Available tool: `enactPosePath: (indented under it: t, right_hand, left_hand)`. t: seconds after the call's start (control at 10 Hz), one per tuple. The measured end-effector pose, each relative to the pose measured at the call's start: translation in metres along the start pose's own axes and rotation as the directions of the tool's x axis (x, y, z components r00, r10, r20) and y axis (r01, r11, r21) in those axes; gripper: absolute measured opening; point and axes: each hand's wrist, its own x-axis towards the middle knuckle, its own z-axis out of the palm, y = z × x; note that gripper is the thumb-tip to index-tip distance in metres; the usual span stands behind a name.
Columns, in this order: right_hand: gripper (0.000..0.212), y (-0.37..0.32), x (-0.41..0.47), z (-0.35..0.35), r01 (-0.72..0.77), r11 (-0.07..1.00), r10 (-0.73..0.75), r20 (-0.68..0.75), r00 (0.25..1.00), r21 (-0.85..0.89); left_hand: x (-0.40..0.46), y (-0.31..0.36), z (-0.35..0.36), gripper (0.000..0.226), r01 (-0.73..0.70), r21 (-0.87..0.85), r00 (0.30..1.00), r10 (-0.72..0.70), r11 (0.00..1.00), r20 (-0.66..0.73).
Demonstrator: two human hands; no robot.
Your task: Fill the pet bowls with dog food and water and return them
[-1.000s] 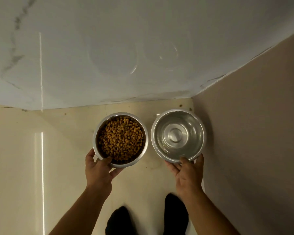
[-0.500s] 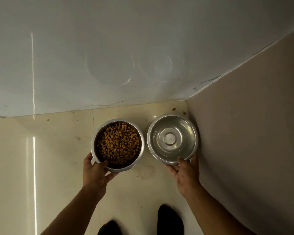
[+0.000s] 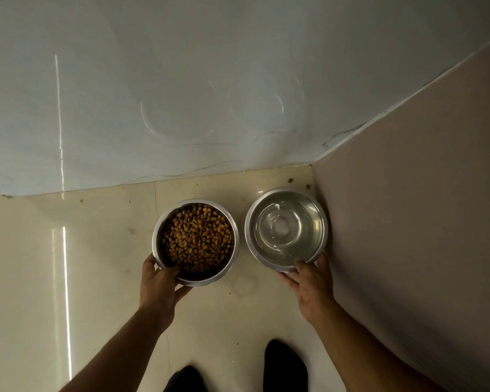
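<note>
now both filled bowls are going down in the floor corner, the return step.

left hand [image 3: 160, 287] grips the near rim of the food bowl [image 3: 195, 241], thumb hooked over the edge onto the kibble [image 3: 197, 236], fingers curled beneath; right hand [image 3: 309, 281] pinches the near rim of the water bowl [image 3: 286, 230], thumb on top, fingers under. both bowls sit just beyond the fingertips, the water bowl beside the wall [image 3: 408, 222]. whether they rest fully on the floor [image 3: 96, 264] is unclear. next, likely lower level, then slip the fingers out without slopping water.

No readable text, label or number anywhere — bowls and walls plain.
</note>
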Motion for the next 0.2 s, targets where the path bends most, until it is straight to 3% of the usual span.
enactPosePath:
  t: [0.1, 0.2]
  right_hand:
    - [0.037, 0.002, 0.001, 0.0, 0.053, 0.995, -0.059, -0.076, 0.995, -0.087]
    - [0.047, 0.002, -0.006, 0.003, 0.272, 0.933, -0.321, -0.201, 0.926, -0.237]
  left_hand:
    - [-0.003, -0.001, 0.003, 0.058, -0.024, 0.028, 1.0, 0.025, 0.999, -0.017]
    - [-0.014, 0.009, 0.01, 0.061, -0.278, -0.018, 0.944, 0.27, 0.96, -0.19]
